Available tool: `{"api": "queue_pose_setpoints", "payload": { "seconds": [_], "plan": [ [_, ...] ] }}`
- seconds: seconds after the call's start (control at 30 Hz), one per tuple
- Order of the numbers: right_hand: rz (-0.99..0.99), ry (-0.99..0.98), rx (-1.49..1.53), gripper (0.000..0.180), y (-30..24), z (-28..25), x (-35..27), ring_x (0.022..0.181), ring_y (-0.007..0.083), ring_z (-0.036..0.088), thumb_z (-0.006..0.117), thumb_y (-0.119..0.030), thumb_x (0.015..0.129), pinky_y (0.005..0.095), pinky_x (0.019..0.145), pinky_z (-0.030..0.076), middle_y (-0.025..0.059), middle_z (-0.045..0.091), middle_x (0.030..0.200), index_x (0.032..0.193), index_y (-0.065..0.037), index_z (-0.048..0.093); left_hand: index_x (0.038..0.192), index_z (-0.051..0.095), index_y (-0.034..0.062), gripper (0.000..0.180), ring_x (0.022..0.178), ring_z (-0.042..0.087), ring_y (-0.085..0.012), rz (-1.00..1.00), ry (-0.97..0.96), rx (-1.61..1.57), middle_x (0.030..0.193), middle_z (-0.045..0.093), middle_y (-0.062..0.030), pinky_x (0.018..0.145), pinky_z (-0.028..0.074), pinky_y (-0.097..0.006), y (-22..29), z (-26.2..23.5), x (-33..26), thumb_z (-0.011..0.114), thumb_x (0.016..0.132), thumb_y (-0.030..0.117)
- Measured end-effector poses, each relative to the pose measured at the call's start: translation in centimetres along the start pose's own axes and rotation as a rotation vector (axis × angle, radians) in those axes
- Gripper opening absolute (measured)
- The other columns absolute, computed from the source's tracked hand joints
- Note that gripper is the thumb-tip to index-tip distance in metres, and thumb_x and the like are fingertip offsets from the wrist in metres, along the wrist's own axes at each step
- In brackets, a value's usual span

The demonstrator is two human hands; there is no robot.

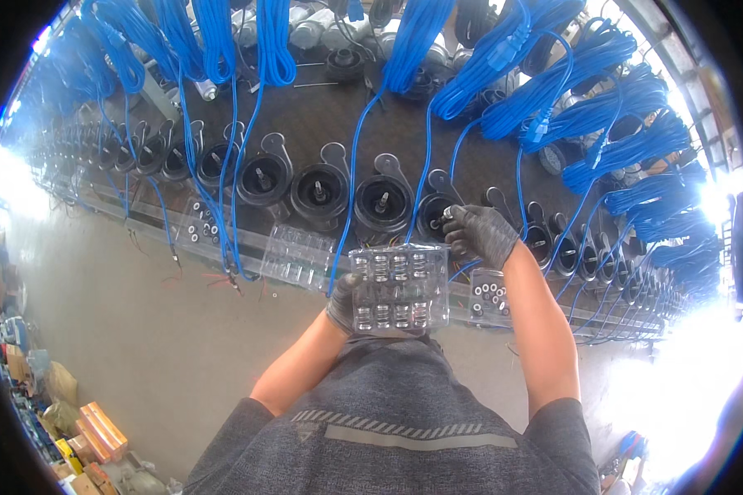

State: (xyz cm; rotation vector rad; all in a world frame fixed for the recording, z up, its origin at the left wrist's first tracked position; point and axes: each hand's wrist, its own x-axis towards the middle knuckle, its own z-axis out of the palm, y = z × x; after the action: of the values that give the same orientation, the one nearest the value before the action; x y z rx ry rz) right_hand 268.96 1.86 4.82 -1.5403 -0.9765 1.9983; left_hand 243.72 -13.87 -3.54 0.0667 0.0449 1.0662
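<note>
My left hand (343, 304), in a dark glove, grips the left edge of a clear plastic tray (440, 289) held in front of my chest. Short metal springs (400, 266) sit in the tray's upper and lower pockets; the middle pockets show none. My gloved right hand (483, 233) has thumb and fingers closed on a small shiny metal piece (448, 212) that looks like one of those springs. It is over a round black housing (431, 223) with a metal shaft, partly hidden by that hand.
More black housings (320, 191) stand in a long row along the bench. Coiled blue cables (404, 49) hang above, their leads dropping between the housings. Small rings fill a clear box (477, 311) at right. Another clear tray (295, 257) lies left.
</note>
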Motion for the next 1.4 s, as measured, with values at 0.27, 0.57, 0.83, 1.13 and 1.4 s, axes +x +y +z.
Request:
{"api": "queue_pose_setpoints", "payload": {
  "seconds": [0.27,0.57,0.83,1.13,1.4],
  "plan": [
    [-0.061,0.086,-0.327,0.031,-1.0,1.3,-1.0,0.079,0.0192,0.073,0.070,-0.025,0.100,0.0318,0.070,0.062,0.0118,0.073,0.096,0.119,0.000,0.068,0.146,0.053,0.0078,0.087,0.125,0.064,-0.0346,-0.035,0.054,-0.032,0.137,0.063,-0.0178,0.105,0.055,-0.057,-0.3,-0.7,-0.1,0.089,0.072,0.035],
    [-0.417,0.067,-1.588,0.027,-2.8,3.3,0.7,0.102,0.0398,0.070,0.065,-0.016,0.098,0.0465,0.091,0.054,0.0236,0.072,0.108,0.121,-0.001,0.064,0.147,0.053,0.0082,0.084,0.128,0.062,-0.0343,-0.052,-0.062,0.013,0.141,0.061,-0.0175,0.106,0.053,-0.057,-0.2,-0.1,1.9,0.087,0.076,0.035],
    [-0.350,-0.046,-1.908,0.027,-2.6,5.4,2.8,0.110,0.0402,0.070,0.060,-0.005,0.093,0.0479,0.093,0.056,0.0245,0.072,0.111,0.119,0.001,0.064,0.142,0.058,0.0074,0.080,0.125,0.064,-0.0326,0.069,-0.019,-0.026,0.136,0.065,-0.0150,0.106,0.054,-0.056,0.2,0.4,1.8,0.089,0.072,0.030],
    [-0.305,0.043,-1.898,0.027,-2.8,5.2,3.1,0.110,0.0361,0.072,0.066,-0.006,0.088,0.0473,0.089,0.059,0.0212,0.074,0.116,0.115,-0.003,0.072,0.141,0.058,0.0067,0.081,0.123,0.065,-0.0347,0.091,0.017,-0.006,0.135,0.066,-0.0162,0.106,0.053,-0.058,-0.3,0.1,1.6,0.089,0.070,0.031],
    [-0.437,-0.040,-1.981,0.025,-0.9,3.2,5.7,0.111,0.0337,0.072,0.068,-0.011,0.087,0.0434,0.090,0.060,0.0209,0.074,0.116,0.109,-0.005,0.078,0.151,0.048,0.0090,0.093,0.136,0.054,-0.0413,0.109,-0.082,0.118,0.150,0.053,-0.0214,0.107,0.049,-0.067,-2.0,1.5,1.2,0.084,0.076,0.050]
  ]
}}
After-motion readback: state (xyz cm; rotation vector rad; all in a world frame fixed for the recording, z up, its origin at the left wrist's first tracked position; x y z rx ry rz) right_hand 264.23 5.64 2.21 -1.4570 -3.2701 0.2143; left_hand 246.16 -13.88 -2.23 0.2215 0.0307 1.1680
